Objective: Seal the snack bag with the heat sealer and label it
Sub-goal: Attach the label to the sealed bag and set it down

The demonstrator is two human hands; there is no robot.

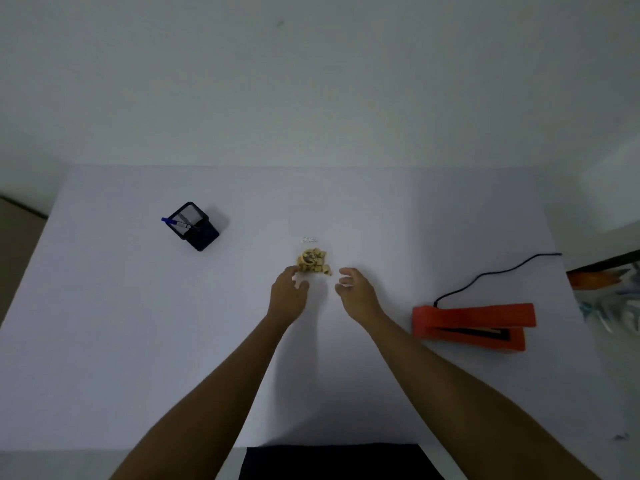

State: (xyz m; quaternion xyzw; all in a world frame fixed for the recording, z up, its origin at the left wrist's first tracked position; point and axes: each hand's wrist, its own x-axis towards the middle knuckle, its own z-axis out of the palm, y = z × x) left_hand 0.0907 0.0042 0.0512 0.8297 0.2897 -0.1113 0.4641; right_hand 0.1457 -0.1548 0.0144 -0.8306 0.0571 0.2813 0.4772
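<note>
A white bench is seen, with an orange heat sealer at the right. Both hands, left hand and right hand, are spread loosely, nothing gripped, flanking the central snack bag. A pen holder stands far left.

The print on the snack bag's label is too small to read. The clear snack bag barely shows against the table. The heat sealer's cord vanishes past the table's right edge.
</note>
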